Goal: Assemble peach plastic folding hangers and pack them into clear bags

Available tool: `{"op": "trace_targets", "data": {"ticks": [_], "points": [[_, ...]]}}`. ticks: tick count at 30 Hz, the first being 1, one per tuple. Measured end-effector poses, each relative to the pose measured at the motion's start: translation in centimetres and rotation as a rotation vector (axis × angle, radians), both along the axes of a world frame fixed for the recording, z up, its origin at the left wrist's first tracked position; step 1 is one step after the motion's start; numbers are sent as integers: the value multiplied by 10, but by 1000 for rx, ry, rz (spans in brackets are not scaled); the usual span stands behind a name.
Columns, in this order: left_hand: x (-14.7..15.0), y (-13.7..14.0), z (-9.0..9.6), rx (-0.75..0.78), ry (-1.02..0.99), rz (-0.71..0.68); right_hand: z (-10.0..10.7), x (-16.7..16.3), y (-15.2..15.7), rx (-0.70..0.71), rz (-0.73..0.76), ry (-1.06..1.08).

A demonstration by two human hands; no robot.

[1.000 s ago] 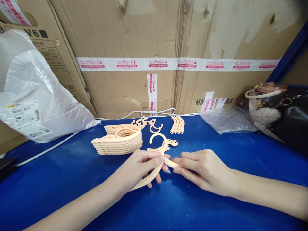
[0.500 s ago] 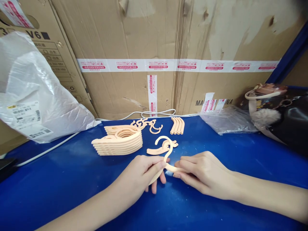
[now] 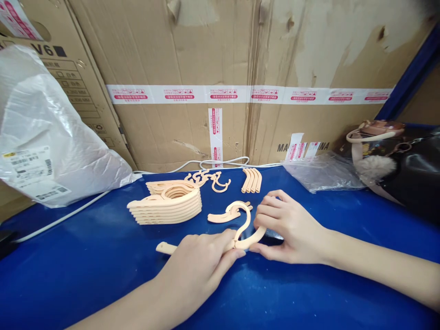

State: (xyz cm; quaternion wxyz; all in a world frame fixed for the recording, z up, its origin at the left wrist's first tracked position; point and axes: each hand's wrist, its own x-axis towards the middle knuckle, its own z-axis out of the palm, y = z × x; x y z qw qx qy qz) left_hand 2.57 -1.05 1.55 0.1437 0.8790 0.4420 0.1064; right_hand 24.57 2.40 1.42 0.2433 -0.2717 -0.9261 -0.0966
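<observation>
Between my hands is a peach-coloured plastic folding hanger (image 3: 246, 220), its hook curving up and away from me. My left hand (image 3: 202, 261) is closed around its middle and left arm, whose end sticks out beyond the knuckles. The fingers and thumb of my right hand (image 3: 292, 229) grip the short curved right arm near the hook; part of that arm is hidden. Just behind lies a loose pair of hanger pieces (image 3: 222, 216). Farther left, a stack of folded hangers (image 3: 167, 208) rests on the blue table (image 3: 275, 293).
Several hooks (image 3: 220, 183) and a row of curved arm pieces (image 3: 251, 180) lie at the back. A white plastic parcel (image 3: 58, 133) leans at left. A clear bag (image 3: 319, 172) and a black bag (image 3: 415, 165) are at right. Cardboard (image 3: 192, 55) stands behind, with a white cable (image 3: 223, 161) along it.
My left hand has turned palm-down over the hanger, and its left arm now shows past the knuckles. My right hand has shifted its grip, fingers raised on the right arm.
</observation>
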Motion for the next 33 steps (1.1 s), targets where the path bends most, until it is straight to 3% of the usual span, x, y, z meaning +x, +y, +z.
{"op": "trace_targets", "data": {"ticks": [5,10,15,23,30,33], "points": [[0,-1,4,30,124,14,3,3,5,-14,-37,43],[2,-2,5,55,140,4,2,4,2,71,-104,90],[2,-3,4,77,134,28,1,3,-3,111,-33,138],[-4,0,-15,316,-59,-14,1,0,-8,-32,32,40],[-2,-3,-13,397,-36,-135,3,-1,-8,-178,54,6],[0,-4,-14,537,-61,-215,6,-1,-9,-264,9,81]]}}
